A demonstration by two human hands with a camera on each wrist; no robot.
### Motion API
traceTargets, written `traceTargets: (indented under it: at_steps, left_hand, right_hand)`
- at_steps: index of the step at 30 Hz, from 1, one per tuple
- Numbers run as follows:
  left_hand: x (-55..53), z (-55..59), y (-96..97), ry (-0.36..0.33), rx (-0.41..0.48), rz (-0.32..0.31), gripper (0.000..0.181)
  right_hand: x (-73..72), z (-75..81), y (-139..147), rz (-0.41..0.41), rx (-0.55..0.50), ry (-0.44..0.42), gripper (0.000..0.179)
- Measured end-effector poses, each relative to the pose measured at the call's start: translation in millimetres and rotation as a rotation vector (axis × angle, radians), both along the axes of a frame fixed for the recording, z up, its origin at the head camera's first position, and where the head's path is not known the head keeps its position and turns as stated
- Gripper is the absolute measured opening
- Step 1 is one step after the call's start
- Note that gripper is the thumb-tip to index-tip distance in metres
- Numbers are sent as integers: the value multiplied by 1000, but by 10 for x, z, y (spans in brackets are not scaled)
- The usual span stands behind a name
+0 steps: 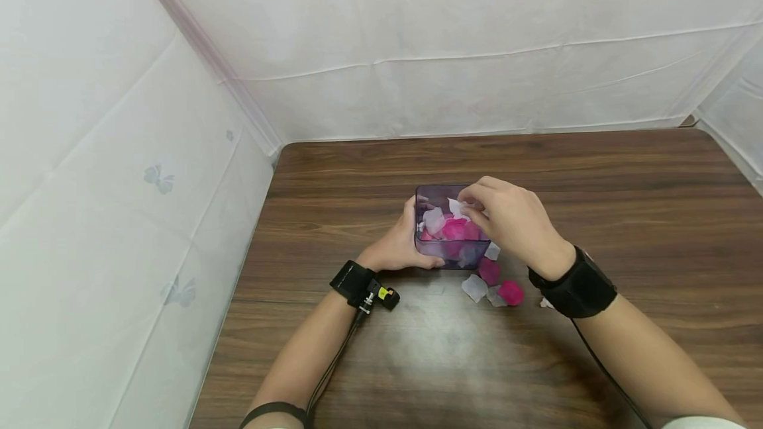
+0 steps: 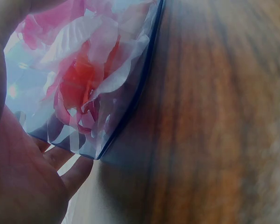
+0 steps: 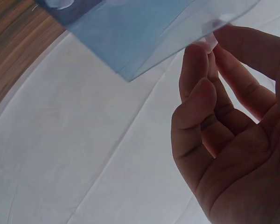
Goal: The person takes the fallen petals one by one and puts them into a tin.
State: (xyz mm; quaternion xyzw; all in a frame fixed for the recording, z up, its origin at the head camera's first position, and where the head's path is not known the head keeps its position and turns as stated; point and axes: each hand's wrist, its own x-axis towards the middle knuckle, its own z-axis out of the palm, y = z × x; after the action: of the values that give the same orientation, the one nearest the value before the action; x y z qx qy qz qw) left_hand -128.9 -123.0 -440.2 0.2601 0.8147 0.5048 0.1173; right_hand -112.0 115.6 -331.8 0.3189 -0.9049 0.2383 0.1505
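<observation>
A see-through purple box (image 1: 456,245) holds pink and white artificial petals (image 1: 454,228). My left hand (image 1: 398,243) grips it from the left, thumb along the near side and fingers round the far side. In the left wrist view, petals (image 2: 79,84) press against the clear wall above my palm. Over the box's right rim, my right hand (image 1: 511,214) pinches a white petal (image 1: 456,207) between thumb and fingers. The right wrist view shows that petal (image 3: 209,43) at my fingertips beside the box's edge.
Loose petals lie on the brown wooden table (image 1: 334,204) to the near right of the box, among them a white petal (image 1: 474,288) and a pink petal (image 1: 510,292). Another pale piece (image 1: 546,303) lies by my right wrist. White sheeting (image 1: 417,98) stands behind the table and along its left side.
</observation>
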Motion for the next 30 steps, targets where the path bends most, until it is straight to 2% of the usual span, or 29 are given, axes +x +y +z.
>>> traceTargets:
  at_steps: [8, 15, 21, 30]
  left_hand:
    - [11, -16, 9, -19, 0, -1, 123]
    - [-3, -11, 21, 27, -4, 3, 118]
    - [-29, -5, 18, 48, 0, -3, 114]
    - [-16, 1, 0, 22, -3, -3, 111]
  right_hand:
    - [0, -2, -12, -7, 37, -15, 21]
    - [75, -8, 224, -60, 7, -1, 18]
    - [193, -191, 620, -102, 35, -5, 20]
    - [466, -576, 1115, -137, 114, -73, 22]
